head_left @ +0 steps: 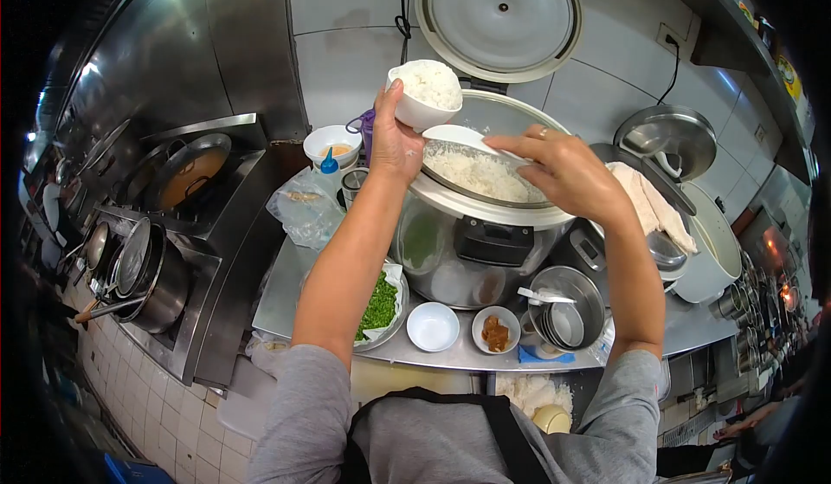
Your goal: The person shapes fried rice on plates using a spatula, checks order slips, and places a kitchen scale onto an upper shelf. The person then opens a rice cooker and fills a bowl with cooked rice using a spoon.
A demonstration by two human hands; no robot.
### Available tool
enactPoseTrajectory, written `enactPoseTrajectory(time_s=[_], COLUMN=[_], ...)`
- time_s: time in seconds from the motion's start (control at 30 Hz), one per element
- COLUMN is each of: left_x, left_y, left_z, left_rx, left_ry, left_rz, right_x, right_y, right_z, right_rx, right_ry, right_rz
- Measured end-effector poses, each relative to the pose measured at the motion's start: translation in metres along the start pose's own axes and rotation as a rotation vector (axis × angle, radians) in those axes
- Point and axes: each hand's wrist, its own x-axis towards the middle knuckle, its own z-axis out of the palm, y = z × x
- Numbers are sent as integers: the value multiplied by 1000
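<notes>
My left hand (pixel 399 138) grips a white bowl (pixel 424 113) heaped with cooked rice (pixel 430 83), holding it over the left rim of a large rice cooker (pixel 511 216). In my right hand (pixel 567 172) is a white rice paddle (pixel 459 136), its blade close below the bowl. The fingers are closed around the paddle's handle end, which they partly hide. Under the paddle, loose rice (pixel 485 177) fills the cooker. Its round lid (pixel 502 12) stands raised against the tiled wall.
Along the counter front are chopped greens (pixel 379 306), a white bowl (pixel 433 326), a bowl with brown sauce (pixel 496 334) and a metal pot (pixel 567 311). A plastic bag (pixel 303 207) lies left. A wok (pixel 195 168) and dark pot (pixel 156 285) occupy the stove. A cloth (pixel 649 203) hangs right.
</notes>
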Motion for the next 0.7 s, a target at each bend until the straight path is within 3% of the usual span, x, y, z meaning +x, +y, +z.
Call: enactPoseTrajectory(time_s=[0.13,0.27,0.3,0.33,0.37,0.43,0.5,0.53,0.57,0.7], left_x=[-10,2,3,1,-4,-26,-65,-92,-119,-226], left_y=[1,-2,-4,-2,3,22,46,62,76,118], left_z=[6,-4,-12,-12,-10,-24,-48,-60,-71,-143], left_rx=[55,-12,-49,-78,-102,-125,-95,-61,-31,15], left_ry=[10,-38,-36,5,55,-38,12,36,49,389], left_rz=[48,132,149,172,198,234,218,209,193,109], right_x=[14,13,9,6,4,-8,-26,-40,-58,-136], right_y=[-11,-2,4,10,12,23,34,28,40,34], right_z=[21,14,11,9,7,21,22,18,13,12], right_rx=[-119,-775,-834,-812,-679,-504,-410,-516,-423,-59], right_ry=[-12,145,160,204,114,178,-60,-159,-163,211], right_rz=[47,-143,-107,-105,35,119,280,342,314,479])
